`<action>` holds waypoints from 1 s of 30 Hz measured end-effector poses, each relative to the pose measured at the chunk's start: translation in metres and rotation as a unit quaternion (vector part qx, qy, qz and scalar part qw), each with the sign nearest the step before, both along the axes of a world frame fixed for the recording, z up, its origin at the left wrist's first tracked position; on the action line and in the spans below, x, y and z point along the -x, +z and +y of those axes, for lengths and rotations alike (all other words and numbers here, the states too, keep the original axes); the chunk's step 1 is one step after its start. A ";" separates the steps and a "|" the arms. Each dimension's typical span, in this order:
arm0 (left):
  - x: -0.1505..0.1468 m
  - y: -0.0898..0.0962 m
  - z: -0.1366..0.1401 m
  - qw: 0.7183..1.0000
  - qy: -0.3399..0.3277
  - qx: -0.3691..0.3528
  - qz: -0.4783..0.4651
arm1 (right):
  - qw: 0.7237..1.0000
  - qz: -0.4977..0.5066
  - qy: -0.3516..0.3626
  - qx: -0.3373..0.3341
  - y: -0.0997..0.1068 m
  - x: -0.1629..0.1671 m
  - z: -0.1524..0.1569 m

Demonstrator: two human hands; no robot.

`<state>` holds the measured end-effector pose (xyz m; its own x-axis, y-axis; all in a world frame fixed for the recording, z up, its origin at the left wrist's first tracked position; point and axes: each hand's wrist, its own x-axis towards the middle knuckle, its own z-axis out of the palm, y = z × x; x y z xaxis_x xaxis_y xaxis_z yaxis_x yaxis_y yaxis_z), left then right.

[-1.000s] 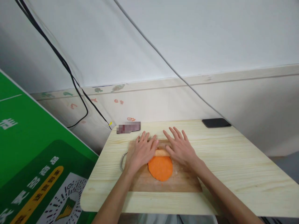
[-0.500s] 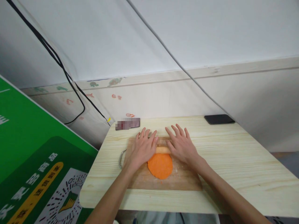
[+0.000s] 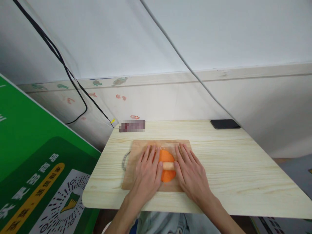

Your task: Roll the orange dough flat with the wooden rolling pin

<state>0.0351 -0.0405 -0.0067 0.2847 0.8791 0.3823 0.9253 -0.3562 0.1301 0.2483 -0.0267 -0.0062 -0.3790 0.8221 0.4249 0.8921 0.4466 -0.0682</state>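
An orange sheet of dough (image 3: pixel 167 176) lies on a wooden cutting board (image 3: pixel 129 182). Across the dough's middle rests a pale wooden rolling pin (image 3: pixel 168 166), whose ends are hidden beneath my hands. My left hand (image 3: pixel 148 170) lies over the pin's left end, palm down, fingers stretched toward the wall. Over the right end is my right hand (image 3: pixel 191 170), likewise flat with its fingers straight. Dough shows both in front of and behind the pin.
The board's metal handle (image 3: pixel 125 161) sticks out on the left. Toward the back of the light wood table (image 3: pixel 234 175) lie a black phone (image 3: pixel 225 123) and a blurred flat object (image 3: pixel 132 126). Cables hang along the wall, and a green sign (image 3: pixel 56 146) stands left of the table.
Both hands have come nearer to me with the rolling pin. It has moved from the dough's far edge to across its middle.
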 end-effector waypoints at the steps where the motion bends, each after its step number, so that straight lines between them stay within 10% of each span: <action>1: 0.001 0.000 -0.006 1.000 -0.007 -0.006 0.001 | 1.000 0.004 0.004 -0.006 -0.001 -0.001 -0.007; 9: -0.001 0.001 -0.025 1.000 0.000 -0.024 0.004 | 0.999 0.009 0.001 -0.036 -0.009 -0.002 -0.033; 30: -0.008 0.011 0.036 0.998 0.057 -0.015 -0.018 | 0.991 -0.065 -0.008 0.114 0.034 0.016 0.066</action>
<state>0.0436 -0.0047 0.0041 0.1698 0.8926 0.4177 0.9547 -0.2541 0.1549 0.2327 0.0396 0.0282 -0.4045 0.8975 0.1759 0.9069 0.4184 -0.0495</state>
